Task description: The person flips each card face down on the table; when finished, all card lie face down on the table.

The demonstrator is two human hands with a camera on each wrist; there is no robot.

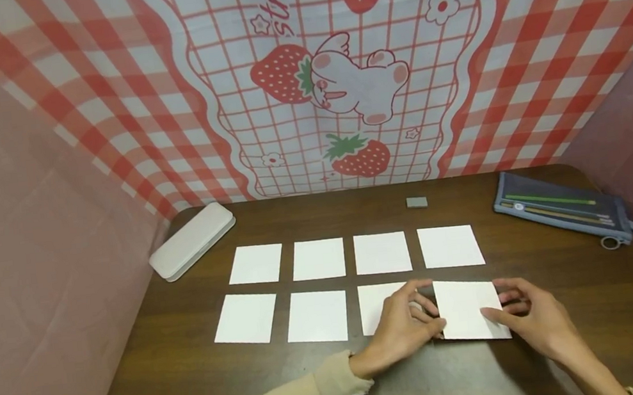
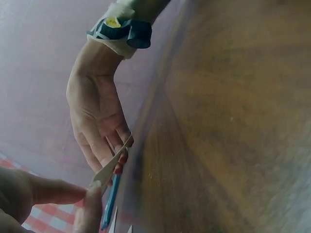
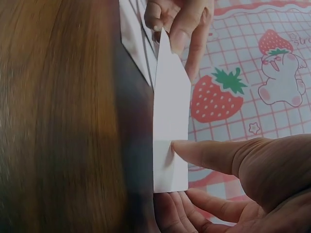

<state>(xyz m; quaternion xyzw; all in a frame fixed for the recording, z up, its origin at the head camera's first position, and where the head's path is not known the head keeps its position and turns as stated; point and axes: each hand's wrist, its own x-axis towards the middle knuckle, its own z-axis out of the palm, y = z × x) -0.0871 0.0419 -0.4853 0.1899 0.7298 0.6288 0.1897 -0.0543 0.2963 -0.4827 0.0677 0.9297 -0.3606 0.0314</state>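
Note:
Between both hands a square white paper card is held just off the table at the near right of the layout. My left hand pinches its left edge, thumb at the near corner. On the opposite side, my right hand grips the card with the thumb on top and fingers behind the edge. The right wrist view shows the card's face under that thumb; the left wrist view shows it nearly edge-on. Several similar white cards lie in two rows, one card partly covered by my left hand.
A white hard case lies at the back left. Near the back edge is a small grey block. A blue mesh pouch with pencils inside lies at the back right. Behind the wooden table hangs a strawberry-patterned cloth.

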